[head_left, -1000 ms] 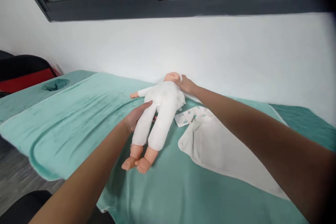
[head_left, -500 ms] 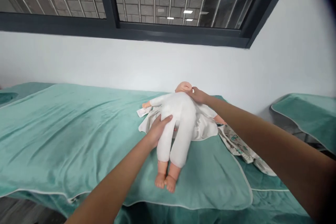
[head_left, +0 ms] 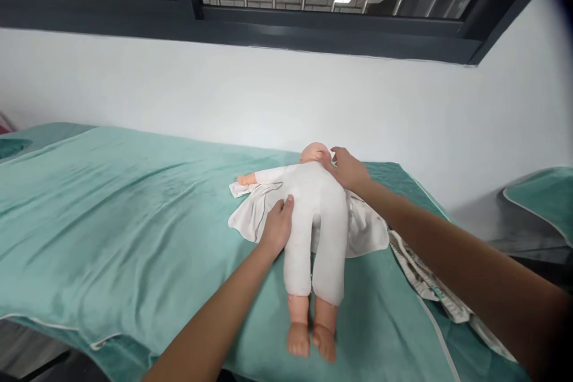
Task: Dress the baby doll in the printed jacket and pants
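A baby doll in a white cloth body lies on its back on a white garment spread over the teal bed cover. My left hand grips the doll's hip and upper leg from the left side, fingers curled round it. At the doll's right shoulder and neck, my right hand is closed on it just beside the head. The doll's bare feet point toward me.
A patterned white cloth hangs off the bed to the right of the doll. A white wall and a dark-framed window stand behind the bed. A second teal-covered bed shows at the far right.
The doll has been carried to the right and set down on the white garment. Both hands stayed on it, and my view swung right with it.
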